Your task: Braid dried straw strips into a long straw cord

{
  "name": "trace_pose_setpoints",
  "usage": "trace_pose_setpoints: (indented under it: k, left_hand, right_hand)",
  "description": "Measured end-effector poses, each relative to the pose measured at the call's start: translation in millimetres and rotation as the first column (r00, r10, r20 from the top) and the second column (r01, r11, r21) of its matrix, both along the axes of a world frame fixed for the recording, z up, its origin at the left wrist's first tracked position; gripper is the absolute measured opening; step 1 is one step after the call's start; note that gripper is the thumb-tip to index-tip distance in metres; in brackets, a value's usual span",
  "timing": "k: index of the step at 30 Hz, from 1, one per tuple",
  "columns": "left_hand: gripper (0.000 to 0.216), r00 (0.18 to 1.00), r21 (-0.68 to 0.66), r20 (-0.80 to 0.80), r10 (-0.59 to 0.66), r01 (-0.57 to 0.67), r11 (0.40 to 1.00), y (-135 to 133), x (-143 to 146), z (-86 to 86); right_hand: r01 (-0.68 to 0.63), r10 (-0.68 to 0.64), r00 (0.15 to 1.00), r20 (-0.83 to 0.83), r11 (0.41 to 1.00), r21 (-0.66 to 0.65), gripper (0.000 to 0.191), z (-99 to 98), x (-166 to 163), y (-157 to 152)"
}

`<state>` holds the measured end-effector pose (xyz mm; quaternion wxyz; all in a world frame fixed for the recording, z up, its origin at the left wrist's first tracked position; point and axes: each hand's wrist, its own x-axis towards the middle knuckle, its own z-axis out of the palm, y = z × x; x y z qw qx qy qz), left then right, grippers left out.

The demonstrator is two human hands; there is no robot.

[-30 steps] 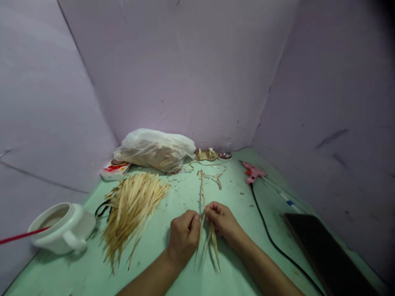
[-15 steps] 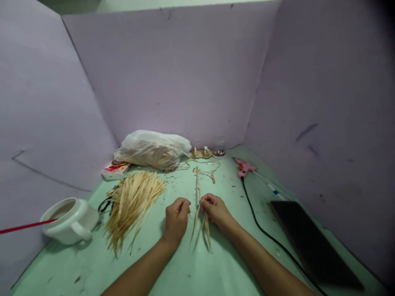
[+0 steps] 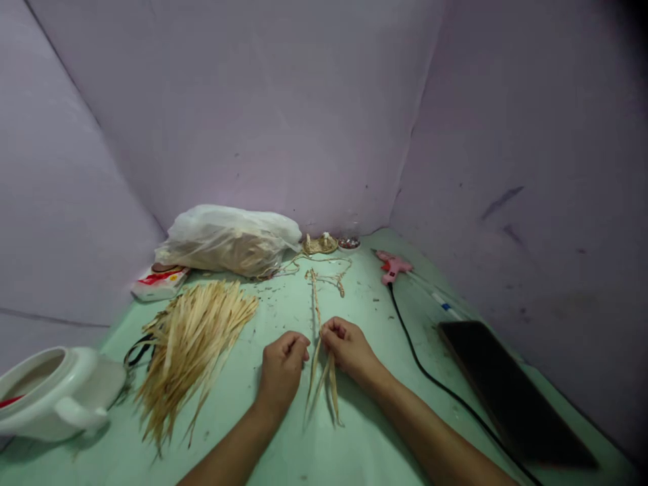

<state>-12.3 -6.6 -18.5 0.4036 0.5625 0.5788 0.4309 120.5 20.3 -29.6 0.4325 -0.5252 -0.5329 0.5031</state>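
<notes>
A thin braid of dry straw (image 3: 316, 297) runs up the green table from my right hand (image 3: 349, 347). Thumb and fingertips of that hand pinch its lower end, and loose straw strands (image 3: 333, 391) fan out below the pinch. My left hand (image 3: 282, 371) is closed just left of the strands, apart from my right hand. Whether anything lies inside its curled fingers is hidden. Further left lies a bundle of flat dry straw (image 3: 197, 358).
A plastic bag (image 3: 227, 239) lies at the back wall beside a woven piece (image 3: 320, 244) and a small dish (image 3: 349, 244). On the right are a pink glue gun (image 3: 393, 266), its black cord and a dark tablet-like slab (image 3: 511, 391). A white pot (image 3: 65, 395) stands left.
The view has tilted down and shifted, so the pot and straw bundle sit further left. My right hand keeps its pinch on the braid; my left stays closed beside it.
</notes>
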Motion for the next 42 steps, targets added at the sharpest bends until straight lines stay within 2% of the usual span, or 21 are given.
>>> trace_pose_setpoints:
  k: [8, 12, 15, 18, 21, 26, 29, 34, 39, 42]
  left_hand:
    - [0.025, 0.999, -0.046, 0.051, 0.001, 0.001, 0.999, -4.5, 4.2, 6.3]
    - [0.018, 0.994, -0.161, 0.066, 0.083, -0.071, 0.984, 0.4, 2.8, 12.9]
    - [0.023, 0.984, -0.271, 0.138, 0.11, -0.07, 0.96, 4.8, 1.6, 22.9]
    - [0.03, 0.948, -0.393, 0.307, 0.088, 0.042, 0.919, 7.2, 0.3, 30.9]
    - [0.037, 0.879, -0.449, 0.475, 0.045, 0.198, 0.872, 7.6, 0.1, 30.9]
    - [0.038, 0.76, -0.387, 0.645, -0.074, 0.408, 0.827, 10.8, 5.2, 18.6]
    - [0.032, 0.712, -0.339, 0.69, -0.133, 0.479, 0.809, 12.7, 7.5, 12.2]
    - [0.032, 0.73, -0.384, 0.681, -0.062, 0.427, 0.818, 13.3, 5.6, 10.9]
    - [0.016, 0.779, -0.473, 0.611, -0.139, 0.5, 0.725, 25.8, 7.7, 15.7]
    - [0.009, 0.772, -0.467, 0.609, -0.18, 0.533, 0.705, 32.9, 7.6, 18.6]
  right_hand:
    - [0.044, -0.044, 0.999, -0.007, 0.999, 0.022, 0.012, 3.1, -0.6, -2.4]
    - [0.031, -0.031, 0.999, -0.015, 1.0, -0.001, 0.013, 4.8, 0.7, -3.0]
    - [-0.003, 0.002, 1.0, -0.027, 1.0, -0.029, 0.015, 4.5, 1.9, -2.3]
    - [-0.044, 0.042, 0.999, -0.032, 0.998, -0.041, 0.018, 4.2, 3.1, -2.1]
    - [-0.063, 0.062, 0.998, -0.021, 0.997, -0.051, 0.02, 4.1, 4.7, -3.3]
    - [-0.088, 0.085, 0.996, -0.033, 0.991, -0.102, 0.023, 2.4, 7.3, -3.8]
    - [-0.094, 0.091, 0.995, -0.031, 0.988, -0.12, 0.024, 1.3, 7.3, -3.3]
    - [-0.094, 0.091, 0.996, -0.025, 0.985, -0.146, 0.026, 5.7, 4.7, -3.6]
    - [-0.072, 0.07, 0.997, -0.019, 0.991, -0.117, 0.027, 6.4, 3.3, -2.7]
    - [-0.095, 0.088, 0.995, -0.054, 0.985, -0.144, 0.025, 5.8, 4.4, -1.3]
